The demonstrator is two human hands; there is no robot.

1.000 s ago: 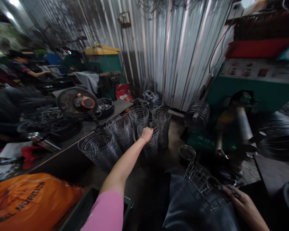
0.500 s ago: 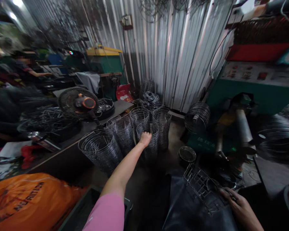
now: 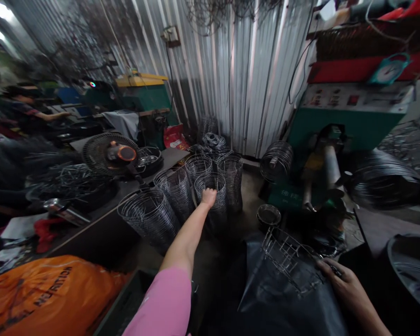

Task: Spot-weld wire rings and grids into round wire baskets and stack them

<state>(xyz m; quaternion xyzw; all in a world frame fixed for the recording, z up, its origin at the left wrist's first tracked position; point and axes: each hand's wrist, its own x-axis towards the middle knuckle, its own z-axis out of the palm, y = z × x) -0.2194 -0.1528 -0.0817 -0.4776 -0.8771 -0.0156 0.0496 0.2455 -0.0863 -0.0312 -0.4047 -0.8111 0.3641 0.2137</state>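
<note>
My left hand [image 3: 208,198] reaches forward to the near rim of a tall stack of wire rings [image 3: 217,210], its fingers bent down and closed; what they hold, if anything, is hidden. Similar stacks of wire rings [image 3: 149,217] stand to the left of it and behind it. At the lower right, my right hand [image 3: 336,275] is wrapped round a dark tool, perhaps pliers [image 3: 332,269]. A wire rack [image 3: 287,256] extends left from that hand, above dark cloth [image 3: 266,289] over my lap.
A fan [image 3: 110,153] stands at the left, above an orange sack [image 3: 52,298]. A green machine [image 3: 350,121] stands at the right, near wire coils [image 3: 385,179]. A round dish [image 3: 269,214] lies ahead of the rack. Another person [image 3: 28,109] is far left.
The view has turned to the right, bringing more of the machine and a black tub into sight. My left hand stays at the same ring stack, and my right hand still holds the tool beside the rack.
</note>
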